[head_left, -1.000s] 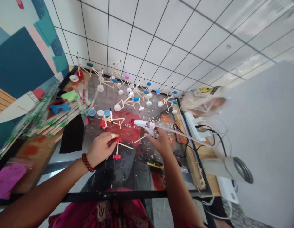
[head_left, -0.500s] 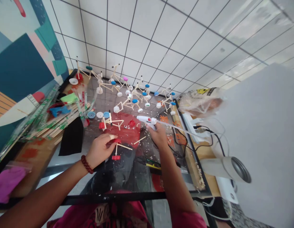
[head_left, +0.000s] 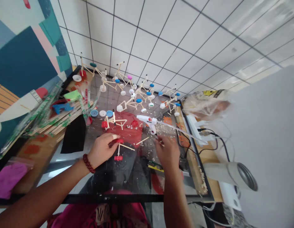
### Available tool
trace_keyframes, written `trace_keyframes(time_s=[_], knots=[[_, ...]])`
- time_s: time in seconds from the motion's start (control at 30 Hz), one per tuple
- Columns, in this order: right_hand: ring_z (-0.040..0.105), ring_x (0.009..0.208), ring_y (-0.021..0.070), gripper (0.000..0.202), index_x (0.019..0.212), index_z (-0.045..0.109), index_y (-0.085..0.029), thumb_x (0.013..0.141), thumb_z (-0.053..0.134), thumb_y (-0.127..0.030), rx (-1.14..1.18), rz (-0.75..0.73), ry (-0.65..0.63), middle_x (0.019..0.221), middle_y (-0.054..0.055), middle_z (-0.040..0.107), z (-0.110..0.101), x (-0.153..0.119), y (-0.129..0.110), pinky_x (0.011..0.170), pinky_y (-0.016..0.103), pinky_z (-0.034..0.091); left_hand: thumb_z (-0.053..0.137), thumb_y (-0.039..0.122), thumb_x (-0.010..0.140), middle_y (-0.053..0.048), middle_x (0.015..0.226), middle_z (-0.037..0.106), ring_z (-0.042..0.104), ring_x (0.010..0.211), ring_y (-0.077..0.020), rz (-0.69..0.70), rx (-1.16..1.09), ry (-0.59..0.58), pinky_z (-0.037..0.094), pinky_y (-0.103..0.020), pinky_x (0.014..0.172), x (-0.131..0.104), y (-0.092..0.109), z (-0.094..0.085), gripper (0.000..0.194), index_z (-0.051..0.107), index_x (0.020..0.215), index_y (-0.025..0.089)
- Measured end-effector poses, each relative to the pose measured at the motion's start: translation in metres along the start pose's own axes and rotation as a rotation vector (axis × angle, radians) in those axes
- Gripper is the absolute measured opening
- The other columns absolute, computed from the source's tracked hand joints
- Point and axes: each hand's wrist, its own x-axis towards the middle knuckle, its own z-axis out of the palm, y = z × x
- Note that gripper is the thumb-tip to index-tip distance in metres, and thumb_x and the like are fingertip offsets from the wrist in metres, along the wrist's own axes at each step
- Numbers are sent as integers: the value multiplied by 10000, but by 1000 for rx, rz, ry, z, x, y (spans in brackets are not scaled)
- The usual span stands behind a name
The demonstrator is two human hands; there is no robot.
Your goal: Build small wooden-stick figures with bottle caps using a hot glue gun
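My left hand [head_left: 103, 148] pinches the upper red cap [head_left: 119, 141] of a small frame of wooden sticks. A second red cap [head_left: 118, 158] is at the frame's lower end, and one stick points right. My right hand [head_left: 168, 152] is closed, its fingers curled just below the handle of a white glue gun [head_left: 148, 121]; what is between them is too small to make out. A long clear glue stick [head_left: 182, 129] runs out of the gun's back. A loose stick [head_left: 142, 141] lies between my hands.
Several stick models with white and blue caps [head_left: 139, 100] stand toward the tiled wall. A red-capped model [head_left: 113, 122] is on a red sheet [head_left: 130, 134]. Wrapped sticks [head_left: 51, 122] and black cloth [head_left: 74, 134] lie left; a power strip [head_left: 196, 129] and grey cylinder [head_left: 230, 172] are right.
My right hand has come off the glue gun's handle and moved down and right. My left hand keeps its hold on the red cap. The view has shifted slightly.
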Motion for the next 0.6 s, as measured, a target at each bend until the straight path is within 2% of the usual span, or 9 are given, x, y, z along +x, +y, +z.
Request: trace_keyframes(time_s=[0.1,0.17,0.23,0.33,0.5,0.53,0.6], knots=[[664,745,191,150,868,731,-226,913,599,-282,257,-149,-223,816,48,731,-5,-30,-35,728,291,481,661,172,843,-57,919,762,716,864,-190,1,-30,16,551,-278,796,-1,1,1,131,732,952,188],[656,718,174,108,845,737,-237,891,660,-296,342,-163,-354,767,22,715,-2,-42,-58,685,266,466,660,159,846,-57,919,755,714,853,-177,9,-64,41,552,-261,779,-1,4,1,130,731,951,187],[640,691,163,105,893,745,-235,830,743,-320,392,-126,-427,769,11,707,3,-49,-74,660,256,459,659,136,845,-61,923,749,711,845,-165,29,-97,70,552,-245,763,-2,7,0,138,728,955,182],[622,688,154,252,980,746,-221,762,803,-334,486,-35,-447,811,13,705,13,-53,-84,660,252,471,655,110,846,-65,929,741,707,839,-151,77,-127,115,555,-233,753,-1,13,-3,151,727,960,179],[644,758,156,123,899,762,-209,851,683,-290,766,69,-474,822,22,713,23,-53,-83,706,248,494,666,85,828,-78,965,744,709,878,-158,170,-143,124,562,-250,801,-4,20,-6,207,735,995,185],[644,750,156,117,864,764,-208,853,671,-279,787,81,-474,800,20,710,24,-53,-82,703,249,494,673,90,823,-82,983,745,709,900,-166,151,-165,113,563,-263,822,-4,21,-5,215,736,1003,189],[652,756,162,122,821,765,-209,846,660,-266,825,108,-457,803,25,719,25,-54,-82,713,258,503,700,126,805,-89,1008,748,712,912,-182,27,-275,76,575,-290,828,-5,23,-2,262,727,1057,191]])
